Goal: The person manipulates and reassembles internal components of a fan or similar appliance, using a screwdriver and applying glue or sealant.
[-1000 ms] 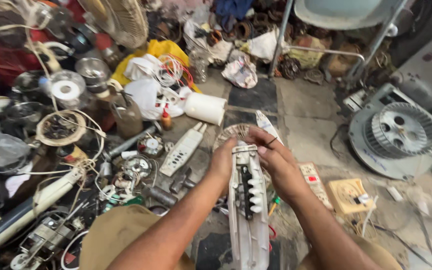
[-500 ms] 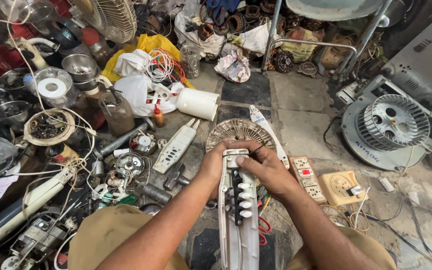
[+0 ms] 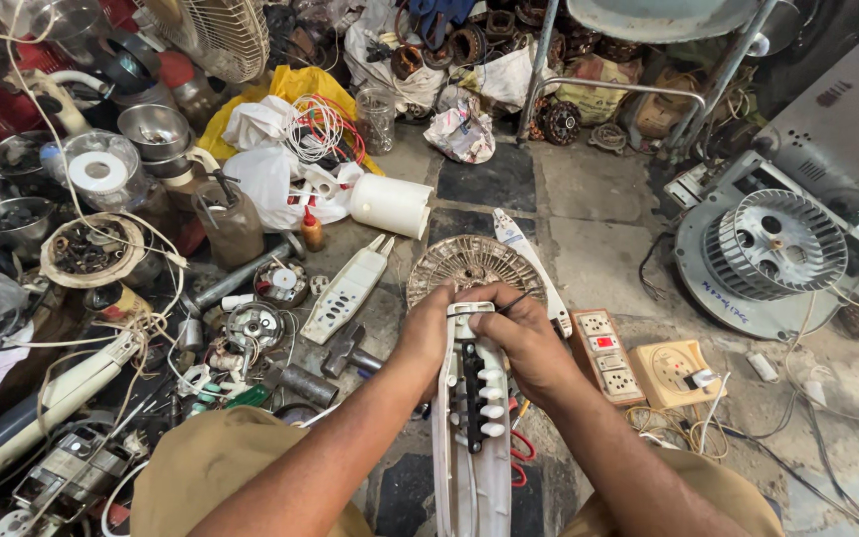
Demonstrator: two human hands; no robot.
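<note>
Between the fingers sits a smooth, glossy white plastic panel; beyond them, a dull ribbed metal disc on rough floor.

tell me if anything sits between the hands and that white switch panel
Nothing visible does. The left hand and the right hand both grip the top end of the white switch panel directly, skin on plastic. The round fan motor lies just beyond it, on the floor.

Single head-worn view: looks steeply down and forward from above the person's lap, close over the near floor, with far clutter across the top edge.
</note>
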